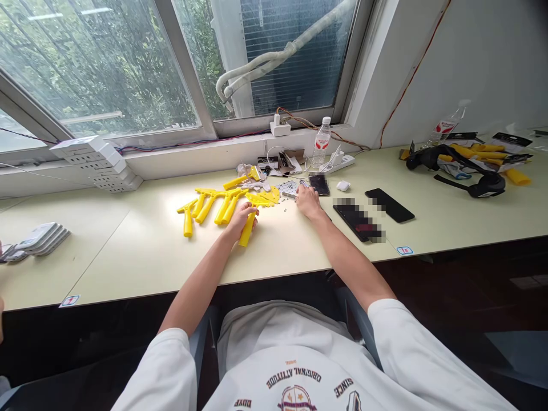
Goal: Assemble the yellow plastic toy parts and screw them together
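Note:
My left hand is wrapped round the handle of a yellow scraper-like tool, its head pointing away from me. To the left of it, several similar yellow tools lie in a row on the table. My right hand is closed at a small grey box of parts; whatever its fingers hold is too small to make out. Flat yellow pieces lie between the hands, and a few tiny dark bits are scattered near the box.
A water bottle, a power strip and a white case stand behind and right. Two dark phones lie right of my arm. White boxes are stacked at the left window, with a headset far right.

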A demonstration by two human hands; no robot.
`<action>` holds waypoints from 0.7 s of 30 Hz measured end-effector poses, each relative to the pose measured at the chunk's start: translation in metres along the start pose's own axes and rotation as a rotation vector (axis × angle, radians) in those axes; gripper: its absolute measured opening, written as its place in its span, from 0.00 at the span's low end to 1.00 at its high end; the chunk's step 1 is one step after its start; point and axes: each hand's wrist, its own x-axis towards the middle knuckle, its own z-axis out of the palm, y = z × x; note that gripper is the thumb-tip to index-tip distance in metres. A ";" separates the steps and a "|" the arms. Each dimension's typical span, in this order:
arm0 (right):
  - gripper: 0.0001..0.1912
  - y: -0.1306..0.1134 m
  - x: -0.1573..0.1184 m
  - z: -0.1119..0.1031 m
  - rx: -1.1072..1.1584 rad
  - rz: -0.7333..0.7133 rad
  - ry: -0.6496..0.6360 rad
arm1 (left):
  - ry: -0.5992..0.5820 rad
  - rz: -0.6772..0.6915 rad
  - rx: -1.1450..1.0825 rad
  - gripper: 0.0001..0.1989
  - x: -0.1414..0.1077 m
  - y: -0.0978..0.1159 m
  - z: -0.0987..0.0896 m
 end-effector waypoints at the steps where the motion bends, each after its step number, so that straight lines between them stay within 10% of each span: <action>1: 0.18 0.000 0.000 -0.001 0.002 -0.010 0.023 | 0.002 -0.004 -0.009 0.18 0.000 0.000 0.000; 9: 0.12 -0.016 -0.007 -0.006 0.383 -0.046 0.207 | -0.049 0.018 0.077 0.17 -0.004 0.002 0.000; 16: 0.14 -0.046 -0.032 0.000 1.142 -0.014 -0.272 | -0.052 0.059 0.219 0.13 -0.007 0.001 0.004; 21: 0.14 -0.063 -0.053 -0.007 1.173 -0.153 -0.444 | -0.116 0.162 0.230 0.14 -0.009 0.002 0.005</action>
